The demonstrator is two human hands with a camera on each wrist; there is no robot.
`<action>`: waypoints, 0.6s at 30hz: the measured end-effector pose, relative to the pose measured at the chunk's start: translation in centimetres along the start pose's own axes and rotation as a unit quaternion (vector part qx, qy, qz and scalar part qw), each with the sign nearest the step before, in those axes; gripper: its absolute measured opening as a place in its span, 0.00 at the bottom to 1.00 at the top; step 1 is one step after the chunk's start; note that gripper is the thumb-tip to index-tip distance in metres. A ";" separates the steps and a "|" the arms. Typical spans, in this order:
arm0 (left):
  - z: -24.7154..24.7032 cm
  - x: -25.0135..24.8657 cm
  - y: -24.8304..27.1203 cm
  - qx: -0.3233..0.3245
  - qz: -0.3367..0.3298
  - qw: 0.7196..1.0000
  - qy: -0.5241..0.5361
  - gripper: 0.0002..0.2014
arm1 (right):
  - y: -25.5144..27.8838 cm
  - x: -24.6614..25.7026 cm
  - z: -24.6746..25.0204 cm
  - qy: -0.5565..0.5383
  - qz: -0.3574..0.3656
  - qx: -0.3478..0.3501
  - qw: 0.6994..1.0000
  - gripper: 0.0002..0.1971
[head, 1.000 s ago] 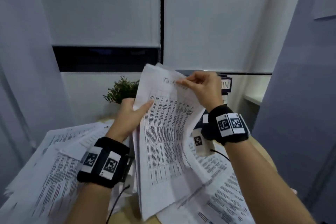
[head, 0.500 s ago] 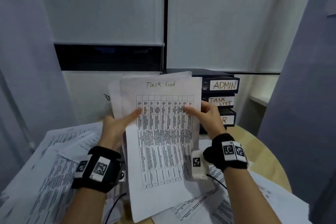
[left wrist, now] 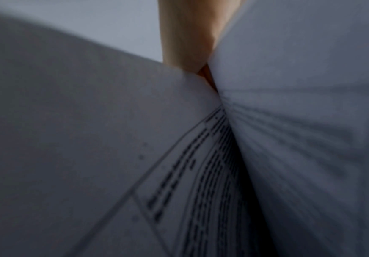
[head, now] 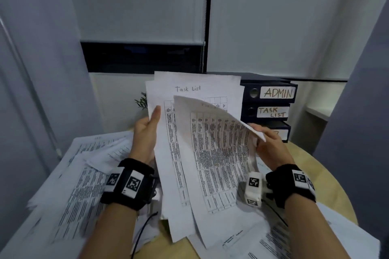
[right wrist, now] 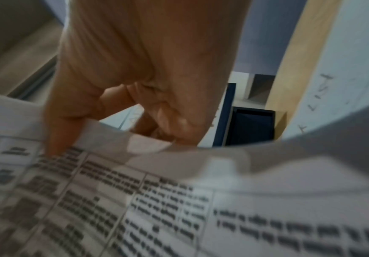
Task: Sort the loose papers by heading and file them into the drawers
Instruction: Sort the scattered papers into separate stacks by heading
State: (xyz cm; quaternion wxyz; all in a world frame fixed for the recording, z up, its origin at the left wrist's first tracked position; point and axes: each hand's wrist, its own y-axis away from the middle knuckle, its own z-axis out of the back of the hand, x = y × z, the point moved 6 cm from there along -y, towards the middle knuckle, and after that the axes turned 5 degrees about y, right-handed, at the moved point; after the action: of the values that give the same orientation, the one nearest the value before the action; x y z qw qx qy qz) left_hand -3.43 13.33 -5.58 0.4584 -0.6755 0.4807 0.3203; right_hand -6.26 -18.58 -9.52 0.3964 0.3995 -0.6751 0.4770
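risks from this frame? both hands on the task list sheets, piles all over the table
1. The front sheet curls hard where the right hand pinches its corner; it could crease or tear.
2. The left hand holds the Task List stack by one edge only; a loose grip may let sheets slide onto the loose papers and mix.
3. The bottom drawer label is hidden by the hand, so misfiling is possible.

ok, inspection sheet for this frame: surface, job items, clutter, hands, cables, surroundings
Surface: round wooden table, mostly under paper.
Job's things: held stack headed "Task List"; front sheet bent forward; drawers labelled ADMIN, TASK LIST, lowest label hidden.
Clutter: loose papers spread across the table.
Grippers: left hand holds the stack's edge; right hand pinches the front sheet.
Cables: black wire below the left wristband.
Surroundings: plant, window blinds.
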 end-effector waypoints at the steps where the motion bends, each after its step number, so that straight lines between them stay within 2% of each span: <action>1: 0.1 0.0 -0.1 -0.003 -0.004 1.000 -0.003 0.19 | 0.2 0.2 -0.2 -0.007 0.009 0.004 1.000 0.26; 3: 0.2 0.2 -0.3 -0.004 -0.019 1.000 -0.014 0.20 | 0.5 0.3 -0.7 0.005 0.013 0.001 1.000 0.24; 4: 0.3 0.4 -0.5 -0.004 -0.024 1.000 -0.019 0.19 | 0.5 0.2 -1.0 0.018 0.010 0.005 1.000 0.16; 5: 0.3 0.5 -0.5 -0.004 -0.029 0.999 -0.019 0.17 | 0.5 0.3 -1.5 0.020 0.001 0.025 0.999 0.05; 6: 0.2 0.6 -0.5 -0.003 -0.031 0.999 -0.015 0.14 | 0.4 0.4 -1.8 0.026 -0.007 0.029 0.999 0.06; 7: 0.0 0.6 -0.4 -0.002 -0.031 0.999 -0.009 0.14 | 0.3 0.5 -2.1 0.029 -0.014 0.026 0.999 0.11; 10: -0.4 0.7 -0.1 -0.015 -0.024 0.999 -0.014 0.23 | 0.0 1.2 -2.4 0.035 0.054 -0.068 0.996 0.11; 13: -1.7 0.9 0.6 0.046 -0.025 0.998 -0.040 0.26 | 0.2 1.7 -3.1 0.063 0.102 -0.127 0.985 0.09; 15: -2.4 0.7 1.2 0.069 -0.042 0.995 -0.059 0.16 | -0.1 1.8 -3.6 0.113 0.100 -0.107 0.983 0.11; 16: -2.2 0.6 1.2 0.052 -0.051 0.995 -0.073 0.13 | -0.2 2.0 -3.7 0.145 0.081 -0.090 0.982 0.13; 18: -1.5 0.3 0.9 0.001 -0.075 0.993 -0.087 0.14 | -0.3 2.0 -3.2 0.176 0.012 -0.062 0.982 0.17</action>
State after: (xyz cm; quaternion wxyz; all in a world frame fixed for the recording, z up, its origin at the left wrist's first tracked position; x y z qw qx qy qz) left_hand -4.21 11.75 -5.63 0.5221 -0.6786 0.3871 0.3422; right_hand -6.21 -15.94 -6.82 0.5278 0.2757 -0.6275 0.5016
